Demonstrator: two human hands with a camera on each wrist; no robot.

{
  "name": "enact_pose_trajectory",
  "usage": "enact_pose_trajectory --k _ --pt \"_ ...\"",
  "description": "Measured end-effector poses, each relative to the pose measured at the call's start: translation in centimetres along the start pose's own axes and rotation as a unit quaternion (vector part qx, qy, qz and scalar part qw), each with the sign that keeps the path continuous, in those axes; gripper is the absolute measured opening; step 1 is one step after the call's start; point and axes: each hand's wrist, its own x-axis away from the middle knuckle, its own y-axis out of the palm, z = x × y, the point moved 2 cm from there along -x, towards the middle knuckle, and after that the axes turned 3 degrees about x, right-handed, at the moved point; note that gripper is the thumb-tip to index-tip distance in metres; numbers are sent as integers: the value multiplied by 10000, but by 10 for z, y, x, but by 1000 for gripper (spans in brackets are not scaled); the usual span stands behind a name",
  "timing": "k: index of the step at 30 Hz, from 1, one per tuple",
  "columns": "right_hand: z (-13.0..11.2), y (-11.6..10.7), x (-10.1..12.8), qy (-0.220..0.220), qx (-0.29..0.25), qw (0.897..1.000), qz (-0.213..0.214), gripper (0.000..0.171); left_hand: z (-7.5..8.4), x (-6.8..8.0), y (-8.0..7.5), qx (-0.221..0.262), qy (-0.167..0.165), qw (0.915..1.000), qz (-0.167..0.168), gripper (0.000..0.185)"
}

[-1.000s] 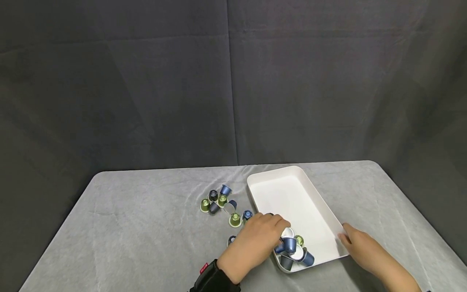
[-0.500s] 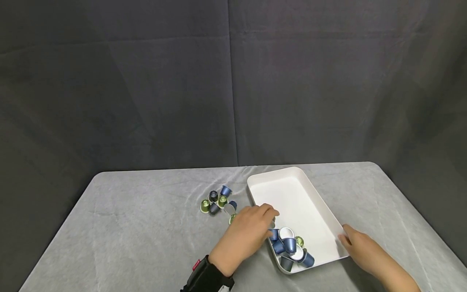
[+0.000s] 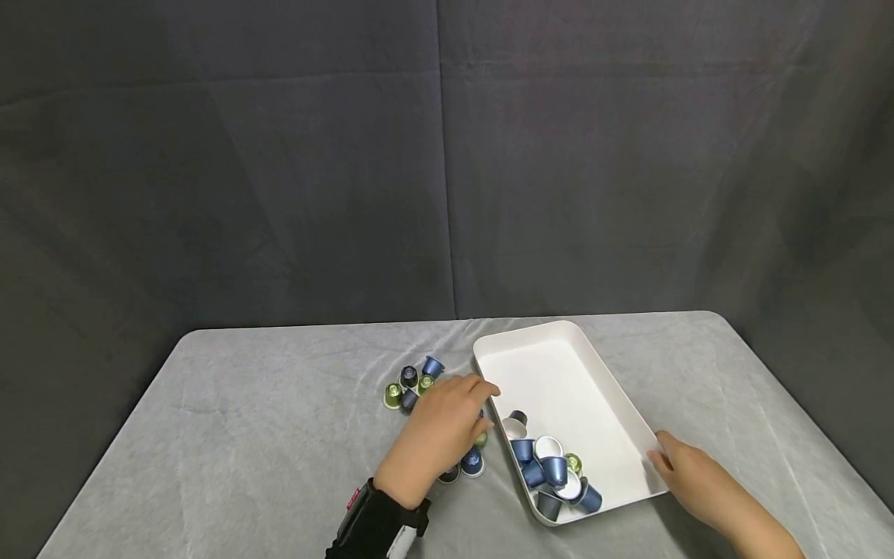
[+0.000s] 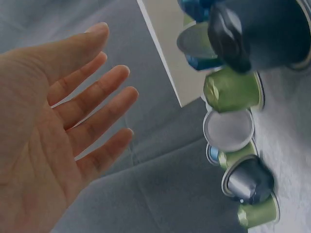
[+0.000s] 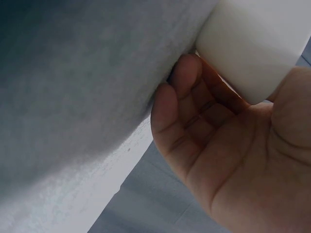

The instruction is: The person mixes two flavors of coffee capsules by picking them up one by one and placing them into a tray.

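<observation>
— So where is the left hand (image 3: pixel 434 435) relative to the white tray (image 3: pixel 615 407)?

— Just off the tray's left wall, hovering over the loose coffee capsules (image 3: pixel 412 384) on the grey worktop (image 3: pixel 265 435). Its grip is released: the left wrist view shows the palm (image 4: pixel 43 141) flat, fingers (image 4: pixel 97 97) spread and straight, nothing in them.

— And which capsules lie nearest to it?

— A blue one (image 3: pixel 472 463) and a dark one (image 3: pixel 449 473) sit at the hand's near edge, close to the tray's left wall. A green one (image 3: pixel 481 439) peeks out between the hand and that wall. Farther from the tray, past the fingertips, a small cluster of green, dark and blue capsules stands together.

— What about inside the tray?

— A heap of capsules (image 3: pixel 555 470) fills its near end, mostly blue, with some showing pale foil lids and a green one among them. One dark capsule (image 3: pixel 518 418) sits a little apart, against the tray's left wall. The far end of the tray is bare.

— And the right hand (image 3: pixel 687 473)?

— At the tray's near right corner, touching the outside of the rim. The right wrist view shows the curled fingers (image 5: pixel 189 92) cupped against the tray's white wall (image 5: pixel 252 43), thumb on the other side of the corner, so it grips the tray.
</observation>
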Motion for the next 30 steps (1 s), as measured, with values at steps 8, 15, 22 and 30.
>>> enact_pose_trajectory --k 8,15,22,30 --pt "0 0 -2 6 -5 10000 -14 11 -22 6 -11 369 -415 9983 177 39" --pt "1 0 -3 4 14 10000 -66 9 -40 13 -16 744 -913 9929 181 37" --pt "1 -1 -3 13 23 10000 -80 9 -57 15 -14 893 -1430 9857 -75 39" --pt "2 -1 -3 3 39 10000 -44 10 -73 21 -14 985 -1767 9792 -149 38"
